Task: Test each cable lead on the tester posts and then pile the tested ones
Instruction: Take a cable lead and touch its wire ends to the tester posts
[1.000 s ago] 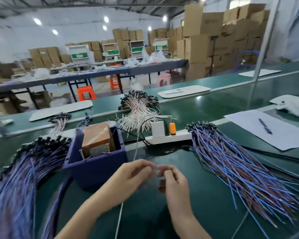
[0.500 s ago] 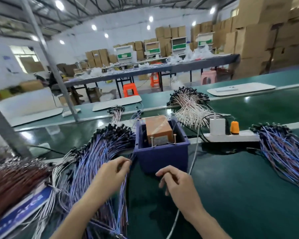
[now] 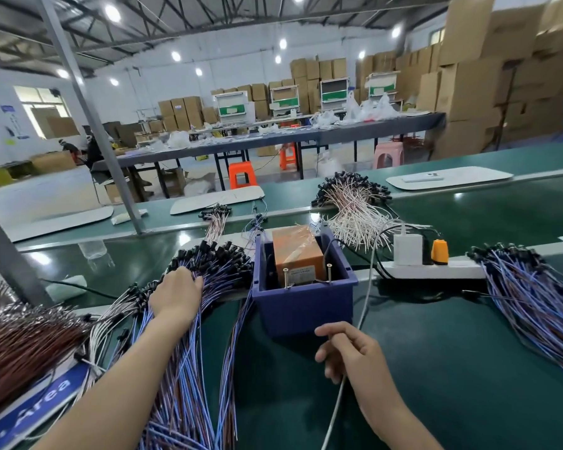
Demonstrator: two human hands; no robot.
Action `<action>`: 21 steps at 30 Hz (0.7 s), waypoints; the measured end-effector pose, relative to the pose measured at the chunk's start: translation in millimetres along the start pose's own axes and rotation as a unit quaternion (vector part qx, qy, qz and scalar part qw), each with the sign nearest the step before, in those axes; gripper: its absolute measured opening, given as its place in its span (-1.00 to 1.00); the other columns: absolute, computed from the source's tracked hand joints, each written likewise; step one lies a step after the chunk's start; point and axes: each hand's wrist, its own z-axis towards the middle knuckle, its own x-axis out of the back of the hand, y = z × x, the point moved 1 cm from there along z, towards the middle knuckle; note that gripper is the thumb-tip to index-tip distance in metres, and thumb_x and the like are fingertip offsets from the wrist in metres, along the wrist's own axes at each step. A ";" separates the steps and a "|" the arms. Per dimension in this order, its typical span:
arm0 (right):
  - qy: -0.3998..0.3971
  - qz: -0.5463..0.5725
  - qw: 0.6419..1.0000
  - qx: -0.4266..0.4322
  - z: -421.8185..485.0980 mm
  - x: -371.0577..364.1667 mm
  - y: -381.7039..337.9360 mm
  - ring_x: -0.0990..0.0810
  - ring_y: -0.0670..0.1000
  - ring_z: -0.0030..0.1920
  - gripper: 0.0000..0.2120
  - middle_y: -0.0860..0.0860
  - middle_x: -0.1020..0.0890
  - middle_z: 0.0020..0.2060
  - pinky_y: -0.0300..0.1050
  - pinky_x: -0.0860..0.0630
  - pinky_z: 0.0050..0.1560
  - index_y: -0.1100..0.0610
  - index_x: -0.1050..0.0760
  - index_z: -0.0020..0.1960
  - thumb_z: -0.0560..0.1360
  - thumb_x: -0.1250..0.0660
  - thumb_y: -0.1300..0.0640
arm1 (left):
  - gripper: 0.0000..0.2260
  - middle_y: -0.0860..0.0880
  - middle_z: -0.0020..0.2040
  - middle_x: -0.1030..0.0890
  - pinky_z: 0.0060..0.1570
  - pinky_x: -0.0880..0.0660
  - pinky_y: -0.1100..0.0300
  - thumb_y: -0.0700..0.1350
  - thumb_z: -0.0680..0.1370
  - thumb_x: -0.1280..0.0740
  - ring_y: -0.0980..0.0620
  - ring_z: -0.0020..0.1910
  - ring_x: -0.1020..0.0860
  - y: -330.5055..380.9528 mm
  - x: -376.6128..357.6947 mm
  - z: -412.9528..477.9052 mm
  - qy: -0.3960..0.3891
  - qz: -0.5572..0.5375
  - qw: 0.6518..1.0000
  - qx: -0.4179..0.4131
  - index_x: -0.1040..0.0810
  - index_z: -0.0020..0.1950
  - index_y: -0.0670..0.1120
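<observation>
The tester, an orange box (image 3: 298,254) with two upright metal posts (image 3: 285,277), sits inside a blue bin (image 3: 303,306) on the green belt. Left of the bin fans a big pile of blue and purple leads (image 3: 189,368) with black connector ends. My left hand (image 3: 176,297) lies on that pile near the connectors, its fingertips hidden among the leads. My right hand (image 3: 351,352) hovers in front of the bin with loosely curled fingers and holds nothing; a white cable (image 3: 366,306) runs under it. Another blue lead pile (image 3: 533,300) lies at the right.
A white power strip (image 3: 436,271) with a charger and an orange plug sits right of the bin. White and pink leads (image 3: 355,209) are heaped behind it. Brown leads (image 3: 20,345) and a blue sign (image 3: 36,401) fill the near left. A grey post (image 3: 111,164) rises at the back left.
My hands parted from in front of me. My left hand reached up the left pile to the connector ends, while my right hand stayed before the bin. The view swung left.
</observation>
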 end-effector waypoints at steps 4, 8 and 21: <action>-0.003 0.007 1.000 -0.007 1.8 0.5 -1.4 -0.51 0.01 -0.43 -0.56 0.15 -0.66 -0.32 -0.18 -0.41 -0.45 0.00 -0.69 -0.13 0.67 -0.12 0.32 | -0.79 -0.15 -0.05 -0.63 -0.14 -0.46 0.04 -0.07 0.63 -0.24 -0.20 -0.12 -0.58 3.9 0.5 1.3 -0.005 -0.021 1.000 0.019 -0.60 -0.05 -0.15; -0.006 0.014 1.000 -0.007 2.3 1.7 -2.0 -0.51 0.00 -0.43 -0.56 0.14 -0.66 -0.32 -0.19 -0.41 -0.45 0.00 -0.69 -0.12 0.67 -0.11 0.31 | -0.88 -0.06 -0.18 -0.55 -0.19 -0.39 0.08 -0.09 0.59 -0.29 -0.12 -0.17 -0.52 6.8 15.4 -4.2 0.005 -0.191 0.981 0.036 -0.52 -0.06 -0.13; -0.039 0.044 0.998 -0.007 -0.1 4.2 -2.9 -0.53 0.02 -0.40 -0.68 0.15 -0.66 -0.25 -0.18 -0.43 -0.42 0.04 -0.69 -0.02 0.65 -0.18 0.25 | -0.97 0.06 -0.25 -0.60 -0.32 -0.47 0.30 -0.12 0.65 -0.26 0.22 -0.38 -0.52 68.9 181.9 -62.4 0.142 -0.572 0.797 -0.135 -0.48 0.02 -0.03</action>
